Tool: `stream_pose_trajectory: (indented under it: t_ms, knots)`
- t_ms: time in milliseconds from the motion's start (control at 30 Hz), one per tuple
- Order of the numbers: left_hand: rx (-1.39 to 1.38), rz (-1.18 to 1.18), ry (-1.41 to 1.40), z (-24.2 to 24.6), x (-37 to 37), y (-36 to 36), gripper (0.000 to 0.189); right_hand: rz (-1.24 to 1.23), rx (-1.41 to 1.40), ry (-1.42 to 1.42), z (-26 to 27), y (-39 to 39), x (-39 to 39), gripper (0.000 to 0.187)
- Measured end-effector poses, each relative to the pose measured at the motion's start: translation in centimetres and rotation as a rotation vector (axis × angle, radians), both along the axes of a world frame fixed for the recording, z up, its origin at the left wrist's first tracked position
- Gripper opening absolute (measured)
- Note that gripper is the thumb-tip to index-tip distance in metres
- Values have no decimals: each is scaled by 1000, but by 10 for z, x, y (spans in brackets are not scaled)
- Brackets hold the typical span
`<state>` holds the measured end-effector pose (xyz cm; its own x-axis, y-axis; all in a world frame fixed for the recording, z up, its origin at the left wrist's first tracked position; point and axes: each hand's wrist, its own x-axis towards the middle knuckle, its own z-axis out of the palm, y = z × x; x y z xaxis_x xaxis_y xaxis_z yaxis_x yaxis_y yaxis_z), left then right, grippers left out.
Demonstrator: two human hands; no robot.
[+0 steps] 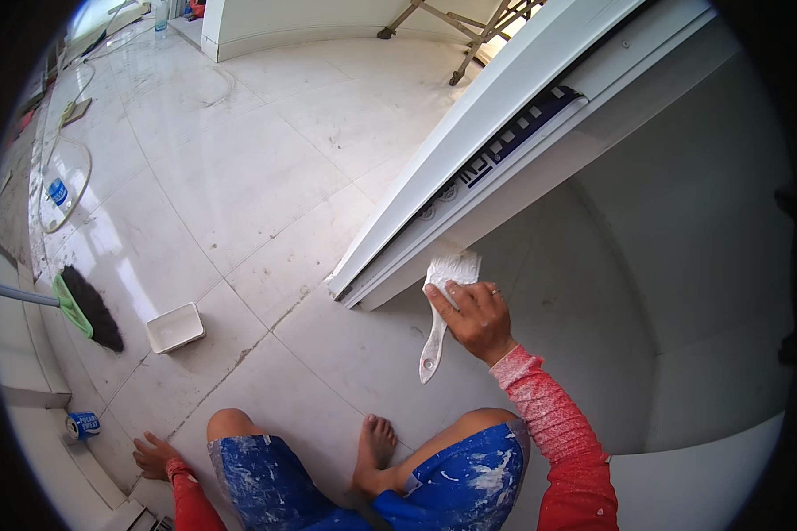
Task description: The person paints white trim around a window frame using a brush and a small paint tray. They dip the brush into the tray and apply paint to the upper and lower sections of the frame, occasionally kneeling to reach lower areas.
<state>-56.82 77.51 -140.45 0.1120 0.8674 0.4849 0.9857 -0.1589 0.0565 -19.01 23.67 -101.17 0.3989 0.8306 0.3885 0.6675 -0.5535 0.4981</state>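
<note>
My right hand [479,320] grips a white, paint-covered flat paintbrush [434,338] by the base of its handle. The bristles, coated in white, point up and touch or nearly touch the white wall edge [505,216] beside a white door or window frame [438,166]. My left hand [153,455] rests on the tiled floor [305,405] at the lower left, fingers spread and holding nothing. A small rectangular white tray [176,329], whitish inside, sits on the tiles ahead of that hand.
A green broom head with dark bristles [89,308] lies at the left, near a blue drink can [83,425]. Further off are a bottle with a blue label [58,192], a looped hose or cable [90,166] and metal folding legs [468,50]. My bare foot [375,448] is below the brush.
</note>
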Motion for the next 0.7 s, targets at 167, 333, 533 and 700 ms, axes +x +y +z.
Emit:
stream_pose_trajectory:
  t_ms: [167, 333, 533, 700]
  knots:
    - [22, -24, 31, 3, -2, -1, 57, 20, 357, 306, 4, 6, 0, 49]
    - [33, -31, 53, 1, -1, 2, 57, -77, 508, 200, 146, -12, 17, 42]
    - [-273, 176, 340, 23, 4, -2, 56, -26, 465, -474, 311, -16, 14, 32]
    - [-183, 90, 216, 27, 8, -10, 56, 23, 80, -650, 293, -10, 33, 45]
